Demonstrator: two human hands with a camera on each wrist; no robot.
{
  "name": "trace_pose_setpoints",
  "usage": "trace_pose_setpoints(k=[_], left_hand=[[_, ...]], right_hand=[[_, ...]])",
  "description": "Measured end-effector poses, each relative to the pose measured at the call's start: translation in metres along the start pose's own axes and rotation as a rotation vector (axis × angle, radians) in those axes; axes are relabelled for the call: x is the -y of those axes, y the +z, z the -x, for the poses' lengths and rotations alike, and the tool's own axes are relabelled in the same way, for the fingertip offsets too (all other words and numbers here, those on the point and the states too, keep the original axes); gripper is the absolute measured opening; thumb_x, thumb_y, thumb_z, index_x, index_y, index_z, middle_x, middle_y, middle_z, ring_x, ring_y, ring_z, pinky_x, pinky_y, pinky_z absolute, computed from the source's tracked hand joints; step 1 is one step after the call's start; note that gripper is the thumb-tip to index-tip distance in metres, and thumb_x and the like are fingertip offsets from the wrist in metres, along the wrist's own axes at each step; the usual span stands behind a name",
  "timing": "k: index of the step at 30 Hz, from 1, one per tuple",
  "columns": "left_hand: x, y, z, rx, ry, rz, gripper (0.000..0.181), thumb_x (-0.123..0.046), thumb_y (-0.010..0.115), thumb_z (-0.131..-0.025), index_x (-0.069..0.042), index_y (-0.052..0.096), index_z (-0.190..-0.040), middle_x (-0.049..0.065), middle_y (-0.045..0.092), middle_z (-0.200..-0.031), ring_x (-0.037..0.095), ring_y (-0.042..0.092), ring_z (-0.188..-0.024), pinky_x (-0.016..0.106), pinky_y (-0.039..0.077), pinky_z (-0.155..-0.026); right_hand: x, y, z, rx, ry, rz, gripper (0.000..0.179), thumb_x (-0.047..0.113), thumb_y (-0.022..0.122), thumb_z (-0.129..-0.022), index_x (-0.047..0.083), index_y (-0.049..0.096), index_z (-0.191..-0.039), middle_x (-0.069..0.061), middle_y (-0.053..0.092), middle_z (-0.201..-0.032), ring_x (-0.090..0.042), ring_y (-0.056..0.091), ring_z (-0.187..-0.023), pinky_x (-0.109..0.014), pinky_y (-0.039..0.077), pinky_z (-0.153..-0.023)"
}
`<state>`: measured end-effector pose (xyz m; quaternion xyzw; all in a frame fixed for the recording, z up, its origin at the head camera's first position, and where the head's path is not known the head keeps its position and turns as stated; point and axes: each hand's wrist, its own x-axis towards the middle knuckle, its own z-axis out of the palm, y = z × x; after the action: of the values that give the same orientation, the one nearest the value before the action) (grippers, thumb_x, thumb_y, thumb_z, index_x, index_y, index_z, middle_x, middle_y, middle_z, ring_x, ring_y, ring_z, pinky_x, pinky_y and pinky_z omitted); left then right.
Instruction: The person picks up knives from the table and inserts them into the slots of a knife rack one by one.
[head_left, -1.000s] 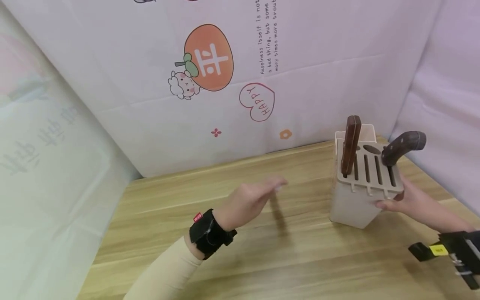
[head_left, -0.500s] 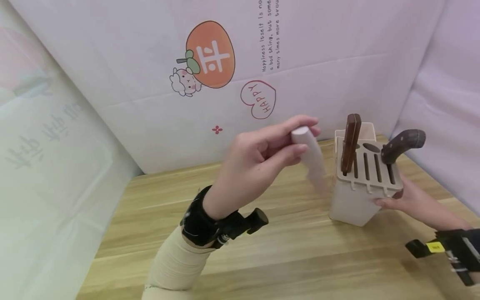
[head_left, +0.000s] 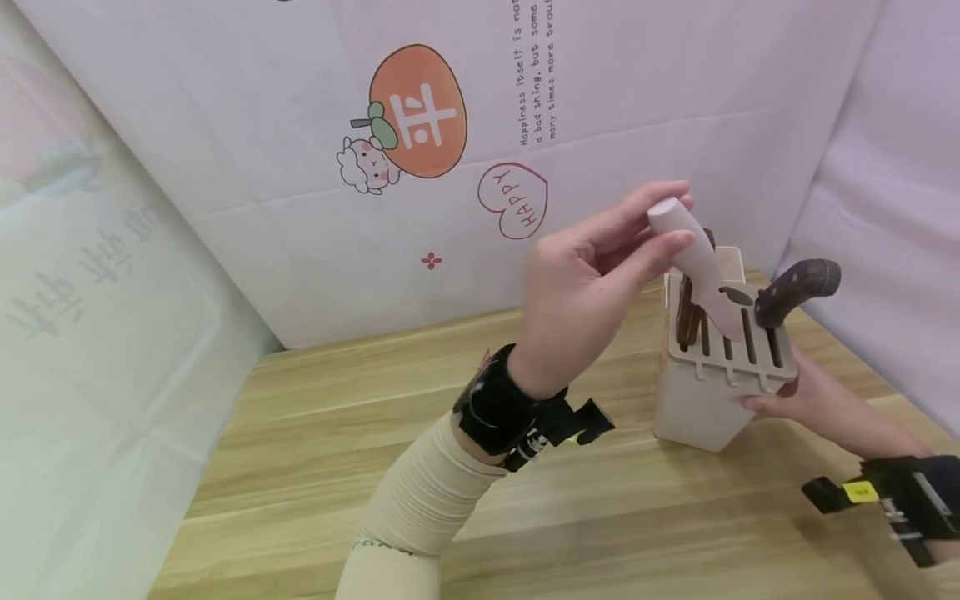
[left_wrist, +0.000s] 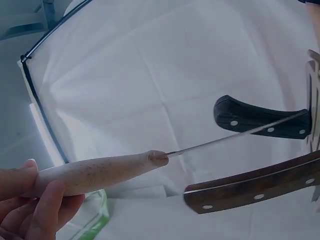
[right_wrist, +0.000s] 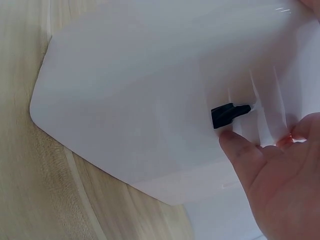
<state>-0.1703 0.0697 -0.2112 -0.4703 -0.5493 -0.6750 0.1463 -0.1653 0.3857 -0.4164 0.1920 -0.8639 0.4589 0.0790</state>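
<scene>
My left hand (head_left: pixel 577 292) pinches the pale handle of a knife (head_left: pixel 693 250) between thumb and fingers. The knife slants downward, its blade tip over the slotted top of a light knife block (head_left: pixel 693 412); I cannot tell whether the tip has entered a slot. In the left wrist view the thin blade (left_wrist: pixel 215 142) points at the block's top. My right hand (head_left: pixel 821 404) grips the block's right side, with the thumb (right_wrist: pixel 242 152) on its wall. A brown-handled knife (head_left: pixel 686 321) and a dark, curved-handled knife (head_left: pixel 795 292) stand in outer slots.
The block stands on a wood-grain table (head_left: pixel 337 433). Behind it hangs a white printed cloth (head_left: pixel 622 108), and another pale cloth (head_left: pixel 885 225) borders the right side. A small clear compartment (head_left: pixel 729 260) rises at the block's back.
My left hand rose from low over the table, bringing the pale-handled knife into sight, then moved right and up until the blade came over the block. The right hand kept its grip.
</scene>
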Motion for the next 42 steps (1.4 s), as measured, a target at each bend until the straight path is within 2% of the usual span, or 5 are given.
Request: trace_pose_setpoints(k=[9, 18, 23, 32, 42], left_hand=[[0.007, 0.016, 0.0, -0.001, -0.016, -0.173, 0.032, 0.008, 0.069, -0.084, 0.011, 0.063, -0.115, 0.022, 0.07, -0.098, 0.0, 0.065, -0.085, 0.018, 0.055, -0.079], [0.003, 0.015, -0.005, 0.005, 0.092, -0.225, 0.034, 0.006, 0.071, -0.084, 0.011, 0.062, -0.116, 0.019, 0.072, -0.094, -0.003, 0.064, -0.084, 0.017, 0.053, -0.059], [0.002, 0.023, -0.003, 0.039, 0.066, -0.221, 0.034, 0.007, 0.07, -0.084, 0.012, 0.061, -0.116, 0.021, 0.071, -0.097, -0.002, 0.064, -0.081, 0.017, 0.054, -0.059], [0.055, 0.061, 0.011, 0.206, 0.065, -0.572, 0.036, -0.018, 0.074, -0.087, -0.006, 0.066, -0.121, 0.0, 0.073, -0.098, -0.009, 0.056, -0.073, -0.001, 0.041, -0.065], [0.086, 0.077, 0.034, 0.155, 0.1, -0.639, 0.032, -0.015, 0.068, -0.092, -0.006, 0.064, -0.123, 0.0, 0.072, -0.098, -0.008, 0.059, -0.089, -0.001, 0.041, -0.078]], right_hand=[[0.003, 0.001, -0.004, 0.015, -0.001, -0.015, 0.078, -0.013, 0.071, -0.078, 0.027, 0.034, -0.135, 0.026, 0.052, -0.115, 0.005, 0.055, -0.095, -0.021, 0.056, -0.067], [0.004, 0.0, -0.001, 0.033, -0.007, -0.042, 0.08, -0.014, 0.068, -0.08, 0.025, 0.032, -0.14, 0.023, 0.05, -0.12, 0.005, 0.054, -0.099, -0.021, 0.057, -0.068], [0.006, -0.004, -0.002, 0.038, -0.009, -0.041, 0.079, -0.015, 0.067, -0.08, 0.027, 0.033, -0.138, 0.021, 0.05, -0.119, 0.005, 0.054, -0.098, -0.02, 0.056, -0.068], [0.007, -0.01, 0.004, 0.069, 0.019, 0.002, 0.087, -0.011, 0.066, -0.085, 0.019, 0.02, -0.152, 0.022, 0.043, -0.126, 0.008, 0.048, -0.105, -0.02, 0.055, -0.069], [0.008, -0.008, 0.005, 0.057, 0.01, -0.02, 0.089, -0.013, 0.065, -0.083, 0.016, 0.018, -0.152, 0.021, 0.047, -0.123, 0.005, 0.05, -0.102, -0.019, 0.054, -0.069]])
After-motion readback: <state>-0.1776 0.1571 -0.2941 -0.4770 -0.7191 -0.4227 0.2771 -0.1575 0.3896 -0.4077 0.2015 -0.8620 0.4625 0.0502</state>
